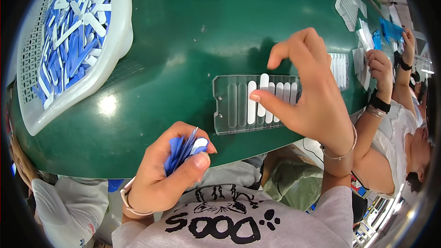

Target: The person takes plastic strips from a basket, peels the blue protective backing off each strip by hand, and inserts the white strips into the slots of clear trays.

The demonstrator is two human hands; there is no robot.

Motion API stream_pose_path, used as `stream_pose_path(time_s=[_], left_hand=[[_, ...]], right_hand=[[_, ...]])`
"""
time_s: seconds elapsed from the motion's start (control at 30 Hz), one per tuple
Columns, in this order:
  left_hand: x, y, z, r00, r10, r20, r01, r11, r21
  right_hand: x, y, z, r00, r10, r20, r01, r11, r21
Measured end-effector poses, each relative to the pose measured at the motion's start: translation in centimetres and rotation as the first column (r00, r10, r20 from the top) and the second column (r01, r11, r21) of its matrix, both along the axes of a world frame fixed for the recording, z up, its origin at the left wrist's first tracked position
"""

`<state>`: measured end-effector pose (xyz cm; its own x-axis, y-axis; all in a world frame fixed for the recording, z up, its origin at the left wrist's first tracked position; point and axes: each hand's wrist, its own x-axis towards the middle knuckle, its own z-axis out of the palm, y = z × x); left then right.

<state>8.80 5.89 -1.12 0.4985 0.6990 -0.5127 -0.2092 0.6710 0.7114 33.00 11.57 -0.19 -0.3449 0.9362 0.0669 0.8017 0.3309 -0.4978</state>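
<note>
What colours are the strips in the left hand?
The strips are blue and white, clearest in head view.

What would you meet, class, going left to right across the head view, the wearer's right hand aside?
White basket of blue and white strips, the wearer's left hand, clear slotted tray, farther tray of white strips, co-worker's nearer hand.

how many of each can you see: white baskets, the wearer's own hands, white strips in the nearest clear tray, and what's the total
White basket: 1
Wearer's left hand and right hand: 2
White strips showing in the clear tray: 6, the right hand may hide more
Total: 9
</note>
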Motion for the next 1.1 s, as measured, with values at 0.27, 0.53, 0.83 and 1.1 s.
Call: stream_pose_path(time_s=[0.27,0.53,0.83,1.1], left_hand=[[-2.1,-0.2,-0.4,0.996,0.081,0.03,-0.079,0.996,-0.045],[-1.4,0.7,0.0,0.97,0.013,0.242,0.035,0.981,-0.193],[0.3,-0.5,0.7,0.993,-0.092,0.069,0.094,0.995,-0.024],[0.9,-0.8,1.1,0.985,-0.171,-0.022,0.172,0.984,0.043]], right_hand=[[-0.2,-1.5,0.6,0.998,0.055,0.036,-0.06,0.987,0.149],[0.1,-7.4,0.6,0.811,0.087,0.579,-0.266,0.936,0.232],[-2.6,-4.8,1.5,0.918,0.141,-0.37,-0.171,0.984,-0.05],[-2.1,-5.3,1.5,0.842,-0.013,-0.54,-0.109,0.975,-0.193]])
